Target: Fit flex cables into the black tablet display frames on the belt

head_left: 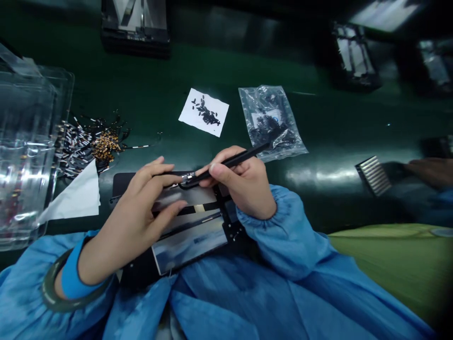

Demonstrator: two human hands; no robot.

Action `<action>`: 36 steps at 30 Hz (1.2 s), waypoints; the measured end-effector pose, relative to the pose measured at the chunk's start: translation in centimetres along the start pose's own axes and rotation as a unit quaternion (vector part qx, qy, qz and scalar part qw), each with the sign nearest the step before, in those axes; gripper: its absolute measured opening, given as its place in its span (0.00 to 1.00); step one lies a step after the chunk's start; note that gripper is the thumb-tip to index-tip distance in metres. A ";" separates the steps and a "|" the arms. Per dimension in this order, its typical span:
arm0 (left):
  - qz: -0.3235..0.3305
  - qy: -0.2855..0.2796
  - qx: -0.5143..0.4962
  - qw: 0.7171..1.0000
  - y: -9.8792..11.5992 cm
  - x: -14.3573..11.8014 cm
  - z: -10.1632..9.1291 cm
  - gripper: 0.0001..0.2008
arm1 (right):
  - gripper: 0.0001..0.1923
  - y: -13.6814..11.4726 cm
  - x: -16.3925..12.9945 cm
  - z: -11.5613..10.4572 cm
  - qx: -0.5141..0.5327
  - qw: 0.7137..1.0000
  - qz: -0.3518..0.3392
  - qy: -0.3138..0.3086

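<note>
An opened flat device (191, 238) with a shiny panel lies in front of me on the dark green belt. My left hand (141, 208) rests on it, thumb and forefinger pinching a small thin part at its top edge. My right hand (240, 182) grips black tweezers (230, 162) like a pen. Their tip meets the same spot near my left fingertips.
A white paper (204, 112) with small black parts and a clear plastic bag (269, 121) lie beyond my hands. A heap of small flex cables (94, 141) and clear plastic trays (26, 156) are at the left. Another person's hand (430, 171) is at the right by a ribbed tool (373, 175).
</note>
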State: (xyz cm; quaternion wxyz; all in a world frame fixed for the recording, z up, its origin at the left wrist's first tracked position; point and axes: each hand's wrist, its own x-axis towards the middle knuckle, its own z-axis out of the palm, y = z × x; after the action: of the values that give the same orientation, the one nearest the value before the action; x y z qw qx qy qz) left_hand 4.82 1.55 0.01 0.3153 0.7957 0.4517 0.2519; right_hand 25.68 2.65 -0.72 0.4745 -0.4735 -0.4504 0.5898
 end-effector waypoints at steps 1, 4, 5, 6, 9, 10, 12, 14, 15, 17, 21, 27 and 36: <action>-0.027 -0.002 -0.050 0.998 0.4 0.1 0.0 0.16 | 0.15 -0.1 0.0 0.0 0.024 0.999 0.013 -0.021; -0.135 -0.046 -0.209 0.967 1.7 0.6 -0.2 0.15 | 0.15 -0.5 0.2 0.2 0.087 0.992 0.063 -0.065; -0.164 -0.060 -0.244 0.954 2.1 0.8 -0.3 0.13 | 0.15 -0.6 0.2 0.3 0.105 0.989 0.078 -0.069; -0.185 -0.067 -0.267 0.943 2.4 0.9 -0.4 0.12 | 0.14 -0.6 0.2 0.4 0.121 0.986 0.091 -0.070; -0.209 -0.070 -0.307 0.926 3.1 1.3 -0.7 0.08 | 0.14 -0.7 0.4 0.6 0.157 0.976 0.133 -0.075; -0.211 -0.073 -0.319 0.921 3.2 1.3 -0.8 0.07 | 0.15 -0.6 0.5 0.6 0.164 0.972 0.149 -0.079; -0.216 -0.077 -0.344 0.911 3.3 1.4 -0.9 0.07 | 0.16 -0.5 0.6 0.6 0.178 0.964 0.179 -0.084; -0.224 -0.081 -0.363 0.901 3.4 1.5 -0.9 0.07 | 0.17 -0.3 0.7 0.5 0.190 0.957 0.199 -0.088; -0.229 -0.083 -0.370 0.897 3.4 1.5 -0.9 0.07 | 0.18 -0.2 0.7 0.4 0.195 0.955 0.203 -0.089; -0.235 -0.082 -0.377 0.892 3.4 1.5 -0.9 0.07 | 0.18 -0.1 0.8 0.4 0.203 0.953 0.205 -0.095; -0.234 -0.079 -0.378 0.892 3.1 1.3 -0.9 0.06 | 0.17 0.2 0.8 0.4 0.206 0.954 0.196 -0.097; -0.228 -0.081 -0.389 0.889 2.5 1.1 -0.5 0.06 | 0.15 0.3 0.9 0.4 0.209 0.954 0.191 -0.096; -0.228 -0.079 -0.357 0.902 2.7 1.2 -0.6 0.08 | 0.17 0.1 0.8 0.5 0.192 0.961 0.180 -0.086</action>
State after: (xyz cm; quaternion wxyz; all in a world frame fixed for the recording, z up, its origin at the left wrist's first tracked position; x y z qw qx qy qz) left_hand 6.47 1.71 2.52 0.6621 0.5223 0.4739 0.2535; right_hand 25.12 3.43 -0.91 0.4015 -0.3943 -0.2752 0.7795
